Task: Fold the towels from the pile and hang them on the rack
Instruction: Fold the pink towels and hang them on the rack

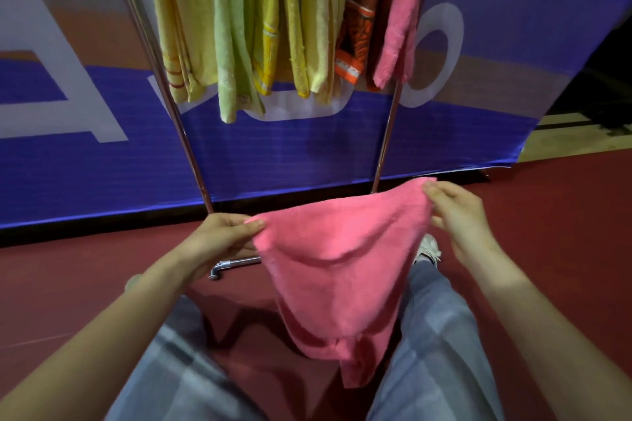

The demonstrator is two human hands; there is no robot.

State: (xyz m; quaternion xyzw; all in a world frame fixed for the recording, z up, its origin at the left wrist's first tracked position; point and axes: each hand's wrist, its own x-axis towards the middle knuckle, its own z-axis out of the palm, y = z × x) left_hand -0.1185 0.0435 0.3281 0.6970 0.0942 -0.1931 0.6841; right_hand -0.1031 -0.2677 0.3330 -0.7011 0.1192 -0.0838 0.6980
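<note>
Pink towel [337, 270] sagging btwn hands, left hand [224, 239] & right hand [460, 212] pinching top corners

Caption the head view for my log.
Left hand and right hand pinch top corners of a pink towel before a rack hung with towels.

You have one wide-angle view, worn on your head, facing forward and down. Your forearms enter from the bottom corners. Your left hand [219, 237] and right hand [460, 215] hold the pink towel [335, 267] mid-frame, close to the lens. The rack [186, 150] stands just ahead, its top cropped, with the floor [554, 222] below it.
</note>
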